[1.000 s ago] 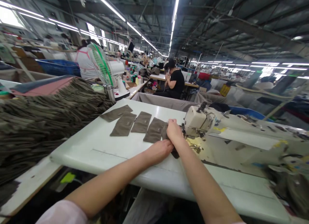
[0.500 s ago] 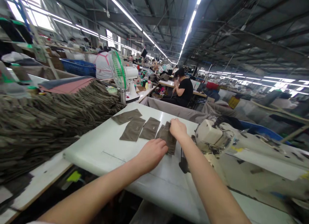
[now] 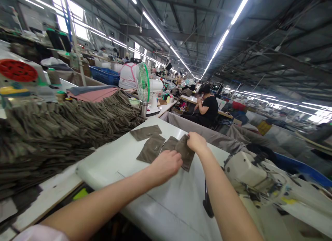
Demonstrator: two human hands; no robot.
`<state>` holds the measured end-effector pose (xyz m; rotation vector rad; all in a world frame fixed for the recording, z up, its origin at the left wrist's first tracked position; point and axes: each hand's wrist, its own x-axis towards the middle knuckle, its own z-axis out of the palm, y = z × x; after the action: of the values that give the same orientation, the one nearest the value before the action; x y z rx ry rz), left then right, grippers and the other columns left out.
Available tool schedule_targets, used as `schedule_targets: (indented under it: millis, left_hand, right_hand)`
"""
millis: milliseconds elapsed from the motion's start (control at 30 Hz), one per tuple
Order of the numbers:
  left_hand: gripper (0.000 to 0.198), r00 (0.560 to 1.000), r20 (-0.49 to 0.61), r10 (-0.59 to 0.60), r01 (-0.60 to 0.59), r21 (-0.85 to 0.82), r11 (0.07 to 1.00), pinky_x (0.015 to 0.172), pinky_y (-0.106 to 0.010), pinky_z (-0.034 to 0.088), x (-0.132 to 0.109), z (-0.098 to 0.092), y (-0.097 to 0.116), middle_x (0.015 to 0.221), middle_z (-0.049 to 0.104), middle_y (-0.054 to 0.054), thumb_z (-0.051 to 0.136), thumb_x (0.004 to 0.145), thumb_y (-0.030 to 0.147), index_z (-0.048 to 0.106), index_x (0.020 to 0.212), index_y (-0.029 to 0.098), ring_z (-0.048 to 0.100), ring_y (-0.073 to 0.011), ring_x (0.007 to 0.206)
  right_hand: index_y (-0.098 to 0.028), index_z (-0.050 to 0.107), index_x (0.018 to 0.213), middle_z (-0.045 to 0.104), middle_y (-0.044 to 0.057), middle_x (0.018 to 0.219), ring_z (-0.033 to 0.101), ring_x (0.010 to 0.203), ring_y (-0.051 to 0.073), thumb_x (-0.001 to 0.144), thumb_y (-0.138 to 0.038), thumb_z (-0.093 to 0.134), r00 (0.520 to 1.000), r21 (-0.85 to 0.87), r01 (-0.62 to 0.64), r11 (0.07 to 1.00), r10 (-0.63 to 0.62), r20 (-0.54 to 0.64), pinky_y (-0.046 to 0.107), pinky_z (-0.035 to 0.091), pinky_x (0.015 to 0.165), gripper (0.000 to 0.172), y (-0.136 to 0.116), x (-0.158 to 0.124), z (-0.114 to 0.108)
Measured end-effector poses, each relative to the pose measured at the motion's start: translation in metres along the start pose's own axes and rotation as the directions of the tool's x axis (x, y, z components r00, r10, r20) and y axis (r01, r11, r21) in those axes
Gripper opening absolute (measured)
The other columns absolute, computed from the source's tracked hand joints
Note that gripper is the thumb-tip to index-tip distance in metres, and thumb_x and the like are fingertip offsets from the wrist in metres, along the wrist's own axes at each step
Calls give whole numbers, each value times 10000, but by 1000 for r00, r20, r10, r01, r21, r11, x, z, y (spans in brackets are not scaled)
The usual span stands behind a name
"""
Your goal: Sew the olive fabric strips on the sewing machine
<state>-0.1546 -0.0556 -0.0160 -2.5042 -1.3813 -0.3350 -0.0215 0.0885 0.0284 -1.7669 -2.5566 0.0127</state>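
Several olive-brown fabric pieces with small slits lie on the white table. One piece is at the back left, and another lies in front of it, with a third overlapping to its right. The rightmost piece is between my hands. My right hand pinches its upper right corner. Curled over the lower left edge of that same piece, my left hand has its fingers closed, the fingertips partly hidden.
A large stack of olive cloth fills the left. Behind the table are a fan and a metal flask. A sewing machine stands at right. A seated person in black is beyond.
The view has turned left, so the scene sits further right. The rightmost fabric has shifted left on the table with my hands, now overlapping the neighbouring piece.
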Motion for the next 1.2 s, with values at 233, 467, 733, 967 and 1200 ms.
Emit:
schedule_targets:
  millis: [233, 467, 733, 967, 1200]
  left_hand:
    - [52, 973, 146, -180, 179, 22, 984, 576, -325, 500, -7, 24, -32, 864, 670, -120, 636, 865, 133, 674, 830, 135, 645, -260, 848]
    - [85, 974, 108, -199, 197, 31, 980, 735, -405, 531, -17, -7, -42, 930, 664, -116, 607, 888, 186, 662, 931, 138, 631, -285, 911]
    - [170, 878, 291, -380, 377, 68, 924, 758, -369, 563, -83, -22, -54, 1017, 681, -114, 611, 813, 75, 656, 956, 156, 645, -281, 974]
    - [175, 925, 256, -281, 274, 65, 960, 768, -352, 583, -93, -27, -88, 990, 685, -91, 543, 846, 47, 636, 915, 177, 654, -248, 933]
    - [498, 881, 183, -436, 416, 137, 899, 1076, -406, 478, -75, -54, -178, 1360, 630, -117, 452, 828, -9, 668, 1236, 178, 574, -283, 1280]
  right_hand:
    - [-179, 596, 1284, 621, 94, 1281, 647, 1076, 233, 975, -371, 634, 990, 68, 82, 994, -89, 109, 447, 567, 900, 366, -44, 26, 28]
    - [-186, 612, 1261, 621, 94, 1285, 640, 1092, 233, 978, -373, 628, 981, 105, 137, 985, -149, 126, 450, 555, 923, 340, -41, 36, -3]
    - [-187, 591, 1296, 604, 98, 1314, 634, 1110, 243, 972, -372, 637, 954, 259, 214, 942, -258, 152, 460, 556, 924, 376, -107, 27, 32]
    - [-177, 615, 1254, 633, 86, 1258, 653, 1057, 229, 971, -373, 640, 931, 379, 137, 915, -250, 267, 433, 570, 888, 345, -107, 48, 19]
    - [-176, 608, 1268, 626, 90, 1274, 647, 1073, 236, 972, -388, 634, 974, 512, 70, 856, -171, 152, 443, 565, 898, 365, -121, 75, 2]
